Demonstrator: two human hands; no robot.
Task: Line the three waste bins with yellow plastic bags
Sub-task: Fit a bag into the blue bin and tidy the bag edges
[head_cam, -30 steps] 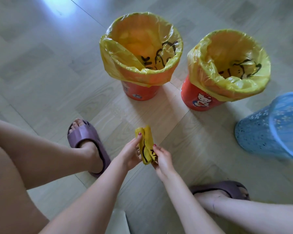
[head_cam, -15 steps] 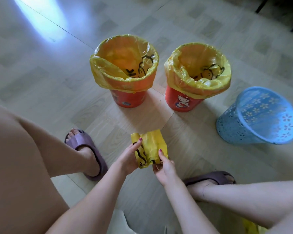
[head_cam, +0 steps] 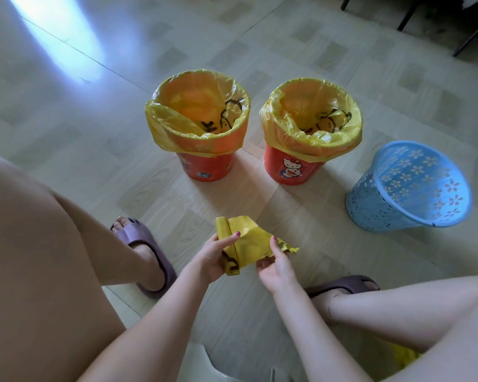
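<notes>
Two red bins stand side by side on the floor, the left red bin [head_cam: 209,168] and the right red bin [head_cam: 291,169], each with a yellow bag folded over its rim. To their right a blue perforated bin [head_cam: 406,188] stands tilted, with no bag in it. Low in the middle I hold a folded yellow bag [head_cam: 246,245] between both hands. My left hand [head_cam: 211,257] grips its rolled left edge. My right hand [head_cam: 276,264] pinches the loose right part, which is partly spread out.
My two legs frame the view, feet in purple slippers [head_cam: 145,253] on the pale tiled floor. A white stool edge [head_cam: 204,362] shows at the bottom. Something yellow [head_cam: 404,357] peeks under my right leg. Dark furniture legs [head_cam: 406,12] stand at the top right.
The view has tilted up, so the bins sit lower and the blue bin is wholly visible. My hands have pulled the folded bag wider, its right part now spread out.
</notes>
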